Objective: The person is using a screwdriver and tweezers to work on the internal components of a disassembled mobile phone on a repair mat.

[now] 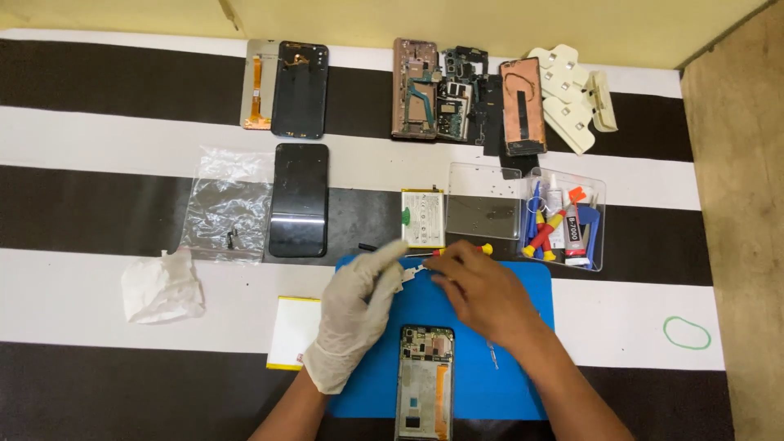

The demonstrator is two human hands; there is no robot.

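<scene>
The left hand (355,314), in a pale glove, and the bare right hand (482,294) meet over the top edge of a blue mat (514,359). Between their fingertips is a small pale part (407,276); both hands look pinched on it, but the fingers hide the contact (can't tell how tight the grip is). A thin dark tool (369,247) pokes out left of the gloved fingers, and a red/yellow screwdriver (474,249) lies just beyond the right hand's knuckles; whether either hand has hold of them I can't tell.

On the mat, near the bottom edge btw the two forearms, lies an opened phone (425,384), back off, circuit board showing. A flat white pack w/ a yellow edge (292,331) sits partly under the mat's left side. Just past the hands rests a battery (423,218), beside a clear lid (483,204) and a clear box of small tools and a glue tube (565,220).

Further left: a black phone screen (299,200), a clear plastic bag (226,204), a crumpled tissue (162,287). Along the far edge of the striped table (98,139) are more stripped phone parts (445,98) and white plastic clips (572,94). A green rubber band (687,332) lies to the right.
</scene>
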